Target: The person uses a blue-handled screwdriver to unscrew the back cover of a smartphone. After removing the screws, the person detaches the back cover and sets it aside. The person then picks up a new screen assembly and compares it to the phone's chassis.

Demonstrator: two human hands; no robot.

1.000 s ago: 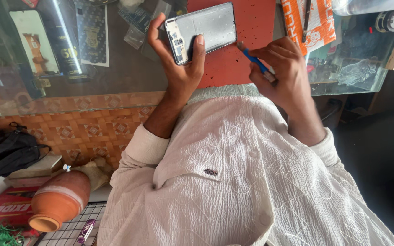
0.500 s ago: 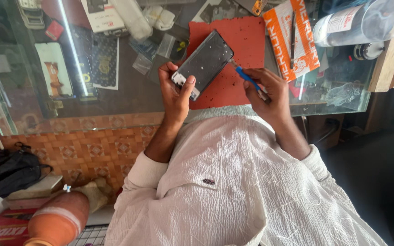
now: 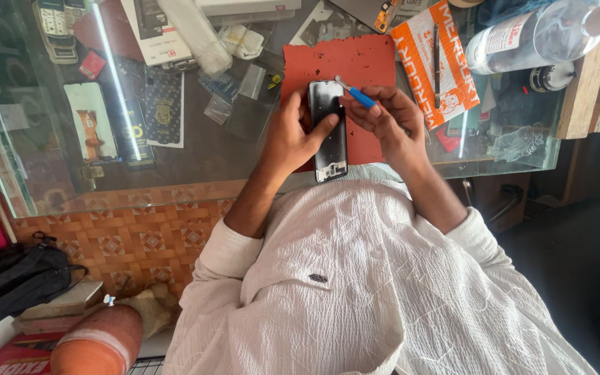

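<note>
- While the left hand [image 3: 293,135] grips a dark phone [image 3: 328,128] by its edge, the phone lies on a red mat [image 3: 355,66] atop the glass counter [image 3: 210,153].
- Right hand [image 3: 390,125] pinches a blue-handled screwdriver [image 3: 355,94], tip at the phone's upper end.

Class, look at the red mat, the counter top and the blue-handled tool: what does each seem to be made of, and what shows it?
Red mat: probably rubber or silicone; matte, with ragged edges.
Counter top: glass; glossy, with a light streak reflected and items visible beneath.
Blue-handled tool in the right hand: apparently a plastic handle and a pale, likely metal tip.
</note>
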